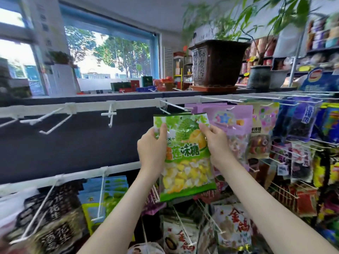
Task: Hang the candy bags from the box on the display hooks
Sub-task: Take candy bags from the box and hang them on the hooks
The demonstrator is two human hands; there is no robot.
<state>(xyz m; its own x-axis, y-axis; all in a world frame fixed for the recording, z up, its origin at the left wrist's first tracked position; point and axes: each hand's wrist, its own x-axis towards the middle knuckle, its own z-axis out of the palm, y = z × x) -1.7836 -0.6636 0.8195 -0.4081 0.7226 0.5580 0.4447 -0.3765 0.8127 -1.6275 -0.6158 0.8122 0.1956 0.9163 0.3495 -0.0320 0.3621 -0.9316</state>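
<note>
A green and yellow durian candy bag (pixel 185 158) is held upright in front of the display rack. My left hand (pixel 151 145) grips its left edge near the top, thumb on the front. My right hand (pixel 215 142) pinches its upper right edge. The bag's top sits just below a bare white double-wire hook (pixel 171 107) on the top rail. Purple candy bags (pixel 231 121) hang on the hook right beside it. The box is not in view.
Several bare white hooks (pixel 45 119) stick out of the top rail to the left, over a dark back panel. Packed snack bags hang to the right and on lower hooks (pixel 101 195). A large brown plant pot (pixel 217 63) stands on the shelf top.
</note>
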